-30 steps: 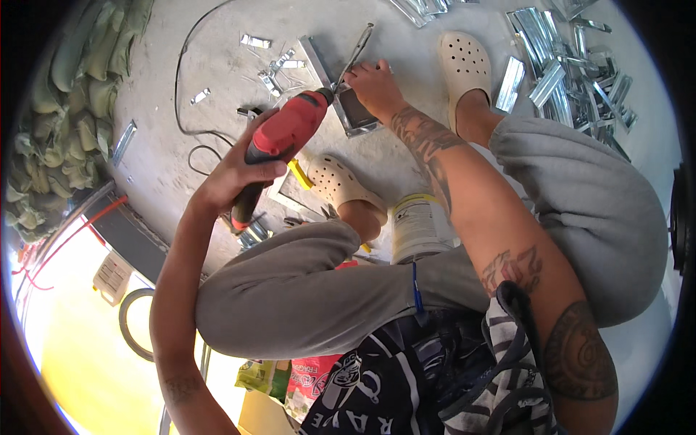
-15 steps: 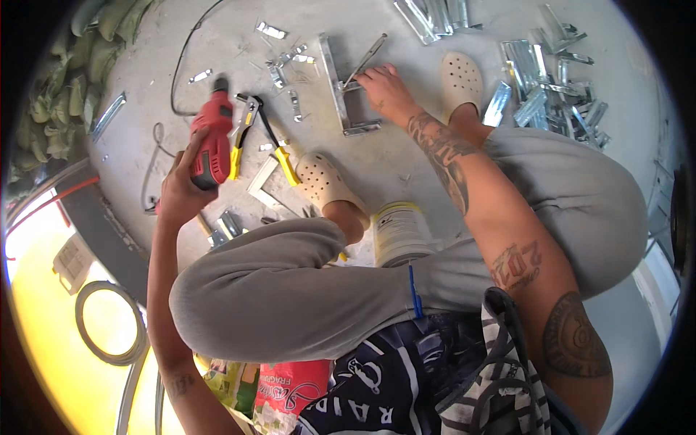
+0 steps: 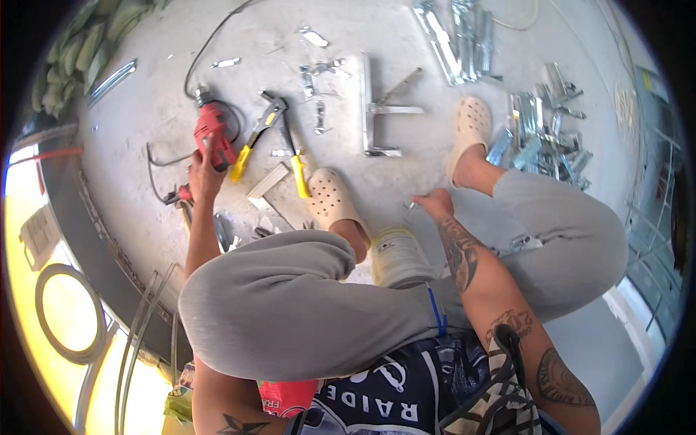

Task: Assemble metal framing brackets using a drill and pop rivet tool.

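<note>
Left hand clamped on drill lying lengthwise away (cord end farthest), right hand loose, empty, well apart.

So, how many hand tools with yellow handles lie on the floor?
1: a riveter-like tool with yellow handles lies on the concrete floor, between the red power drill under the left hand and the cream clog. Others may be hidden under the legs.
</note>
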